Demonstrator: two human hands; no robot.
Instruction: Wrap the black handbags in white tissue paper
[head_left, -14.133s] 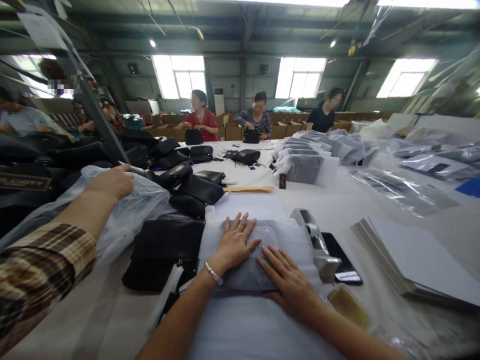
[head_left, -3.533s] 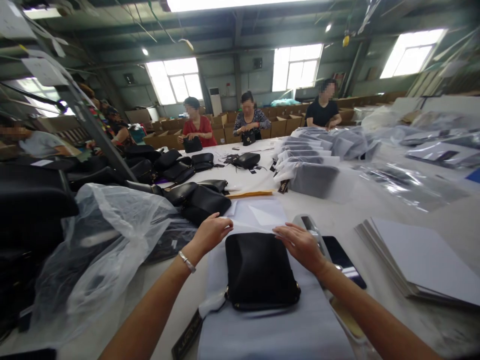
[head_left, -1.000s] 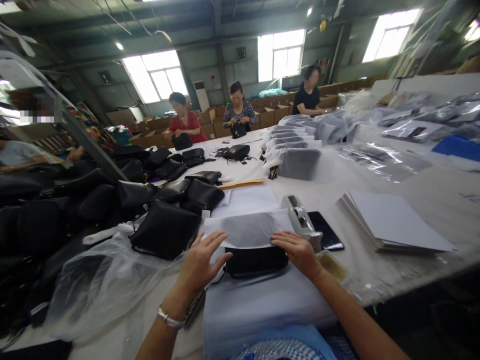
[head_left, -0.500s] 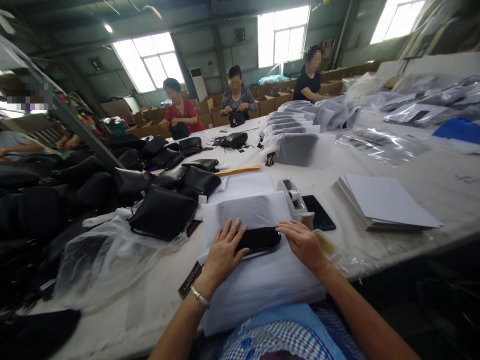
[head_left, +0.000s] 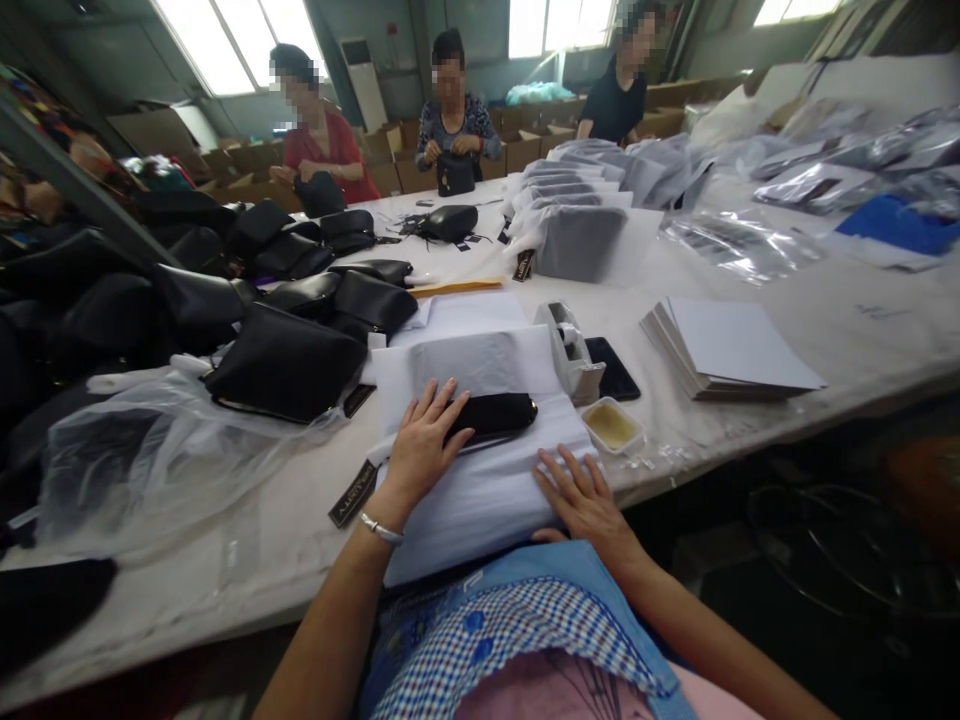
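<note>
A black bag (head_left: 495, 415) lies on white tissue paper (head_left: 465, 500) at the table's near edge, with part of the paper covering a grey area beyond it. My left hand (head_left: 424, 445) rests flat on the bag's left end, fingers stretched out. Lower right, my right hand (head_left: 581, 495) lies on the paper with its fingers spread, apart from the bag. A black hang tag (head_left: 352, 494) with lettering sticks out to the left of the paper. Just right of the paper stand a tape dispenser (head_left: 568, 350) and a small tub (head_left: 613, 426) with yellowish contents.
Black bags (head_left: 289, 362) pile up on the left beside a clear plastic bag (head_left: 172, 450). A phone (head_left: 611, 368) and a stack of white boards (head_left: 739, 345) lie right. Tissue-wrapped bags (head_left: 577, 243) line up farther back. Several people work across the table (head_left: 847, 320).
My right hand has left the bag's right end and come down nearer to me onto the paper. My left hand stays on the bag. The camera has tilted downward.
</note>
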